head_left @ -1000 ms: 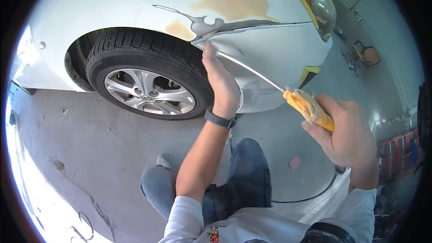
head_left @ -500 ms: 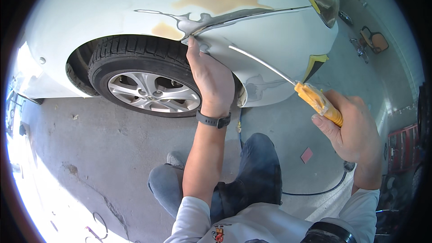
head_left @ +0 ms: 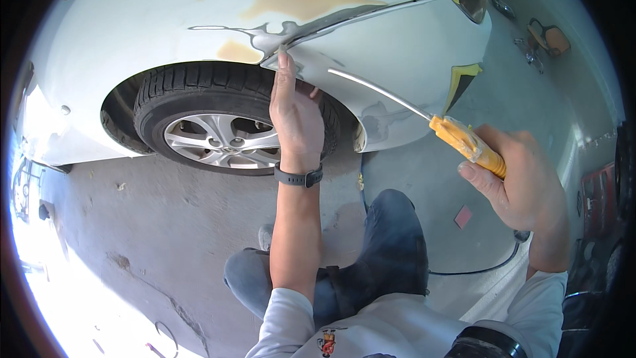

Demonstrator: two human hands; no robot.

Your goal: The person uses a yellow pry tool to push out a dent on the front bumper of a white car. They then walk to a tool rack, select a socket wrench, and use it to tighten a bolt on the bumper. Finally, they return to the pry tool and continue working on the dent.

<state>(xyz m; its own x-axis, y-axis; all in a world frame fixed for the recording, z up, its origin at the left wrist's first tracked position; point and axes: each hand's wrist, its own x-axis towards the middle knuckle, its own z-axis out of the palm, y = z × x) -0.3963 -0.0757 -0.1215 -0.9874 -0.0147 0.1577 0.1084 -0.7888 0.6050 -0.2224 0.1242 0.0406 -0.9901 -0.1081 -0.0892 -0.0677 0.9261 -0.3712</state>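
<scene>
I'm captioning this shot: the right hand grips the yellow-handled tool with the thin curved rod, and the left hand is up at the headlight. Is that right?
Not quite: the left hand is up at the edge of the wheel arch, as the head view shows. The right hand grips the yellow-handled tool with the thin curved rod, as you say.

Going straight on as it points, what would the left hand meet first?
The left hand would likely meet the grey patch on the white fender; depth is unclear, so they may be touching.
</scene>
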